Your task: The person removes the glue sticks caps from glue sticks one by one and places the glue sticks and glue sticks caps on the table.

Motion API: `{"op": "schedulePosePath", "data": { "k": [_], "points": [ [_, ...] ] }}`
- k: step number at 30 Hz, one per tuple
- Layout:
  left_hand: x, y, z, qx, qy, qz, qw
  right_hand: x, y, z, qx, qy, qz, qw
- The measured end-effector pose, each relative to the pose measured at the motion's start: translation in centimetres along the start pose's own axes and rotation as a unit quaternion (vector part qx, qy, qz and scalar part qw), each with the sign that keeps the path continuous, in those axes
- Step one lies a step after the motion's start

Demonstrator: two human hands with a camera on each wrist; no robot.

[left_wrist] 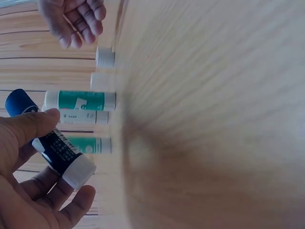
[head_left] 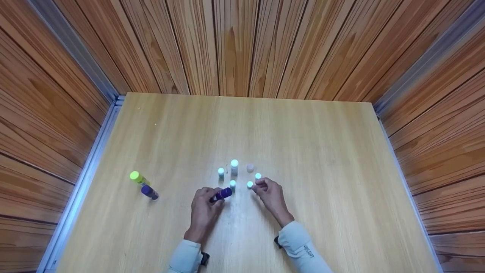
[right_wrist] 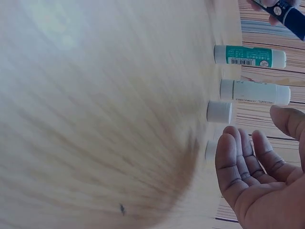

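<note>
1. Head view: at the lower centre of the frame, the left hand [head_left: 204, 208] grasped a dark glue stick [head_left: 221, 194], tilted above the table [head_left: 303, 151]. The right hand [head_left: 272, 195], just right of centre, was beside the near cap [head_left: 250, 184] and the far cap [head_left: 258, 176]; whether its fingertips touched either I could not tell
2. Same view: mid-frame stood the tall stick [head_left: 234, 167], the left stick [head_left: 221, 173] and the front stick [head_left: 232, 185], with the pale cap [head_left: 250, 168] to their right. At the left of the frame were the yellow-green stick [head_left: 137, 177] and the purple stick [head_left: 149, 192]
3. Left wrist view: at the lower left, the thumb and fingers held the dark glue stick aslant, blue end up and left, white end down and right. The right hand, at the top left, hung loose
4. Right wrist view: at the lower right, the right fingers were relaxed and released, with nothing seen in them; a white cap partly showed behind them
5. In hand, I judged, was steadying the held stick; the next move seemed to call for a firm left grip and care around the upright sticks
</note>
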State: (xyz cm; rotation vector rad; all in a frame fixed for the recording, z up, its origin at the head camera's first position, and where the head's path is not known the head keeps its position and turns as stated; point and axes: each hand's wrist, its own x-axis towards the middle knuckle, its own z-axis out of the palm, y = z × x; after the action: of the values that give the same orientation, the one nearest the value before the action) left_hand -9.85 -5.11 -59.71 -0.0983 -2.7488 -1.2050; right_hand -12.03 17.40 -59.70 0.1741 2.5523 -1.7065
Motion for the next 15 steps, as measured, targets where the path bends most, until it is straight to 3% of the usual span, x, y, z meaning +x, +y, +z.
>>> {"op": "schedulePosePath", "data": {
  "k": [8,15],
  "points": [
    [-0.3,0.7,1.0,0.032,0.001,0.04,0.9987,-0.2,0.0,0.3,0.027,-0.017,-0.003,0.9995],
    [-0.3,1.5,1.6,0.057,-0.022,0.028,0.9977,-0.2,-0.1,0.5,0.068,-0.054,0.03,0.9958]
  ]
}}
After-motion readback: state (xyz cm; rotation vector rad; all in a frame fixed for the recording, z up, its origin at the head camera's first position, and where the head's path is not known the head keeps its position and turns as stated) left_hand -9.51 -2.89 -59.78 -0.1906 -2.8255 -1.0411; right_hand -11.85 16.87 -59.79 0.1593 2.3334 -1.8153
